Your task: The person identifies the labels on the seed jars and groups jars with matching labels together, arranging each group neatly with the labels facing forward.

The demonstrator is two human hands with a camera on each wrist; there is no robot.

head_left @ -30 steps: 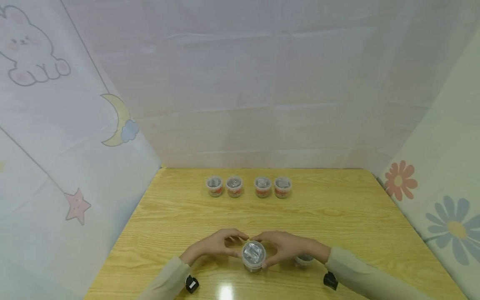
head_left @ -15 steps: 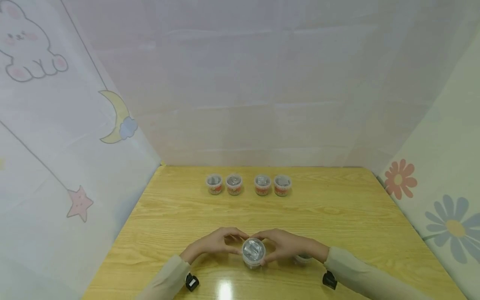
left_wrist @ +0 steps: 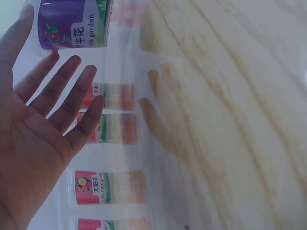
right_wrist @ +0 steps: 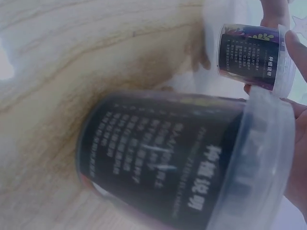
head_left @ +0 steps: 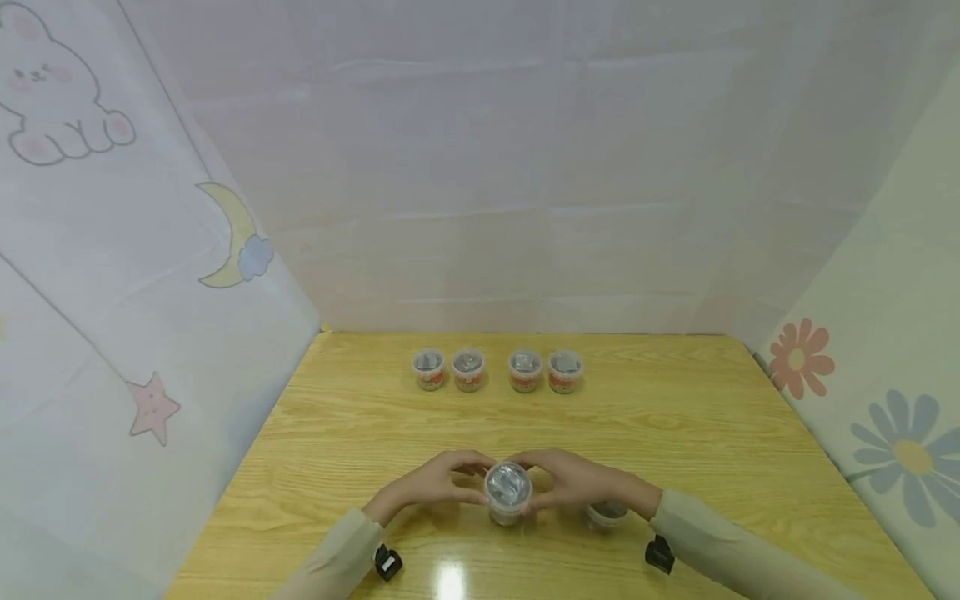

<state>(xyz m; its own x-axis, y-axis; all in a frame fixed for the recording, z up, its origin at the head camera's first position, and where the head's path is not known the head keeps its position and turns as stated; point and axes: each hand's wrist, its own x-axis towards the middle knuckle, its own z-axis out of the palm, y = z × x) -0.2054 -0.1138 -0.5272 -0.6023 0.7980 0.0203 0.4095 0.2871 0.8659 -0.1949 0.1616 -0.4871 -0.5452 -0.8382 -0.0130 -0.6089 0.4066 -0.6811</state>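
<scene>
A clear-lidded plant-growing cup (head_left: 507,488) with a purple "little garden" label (left_wrist: 74,25) is between my two hands near the front of the table. My left hand (head_left: 431,483) holds its left side, the thumb by the lid and the other fingers spread out behind. From the right, my right hand (head_left: 572,481) pinches it between thumb and fingers. A second cup (head_left: 606,515) with a dark printed label stands partly under my right wrist, and looms large in the right wrist view as a lidded cup (right_wrist: 163,158).
Along the back stand several red-labelled cups in two pairs, a left pair (head_left: 468,371) and a right pair (head_left: 565,372). The wood-grain table (head_left: 360,433) meets a cloth backdrop (head_left: 510,250) behind and printed side walls.
Both hands and the cup between them have shifted slightly upward in the head view. More of the second cup shows below my right wrist. The back row stays put.
</scene>
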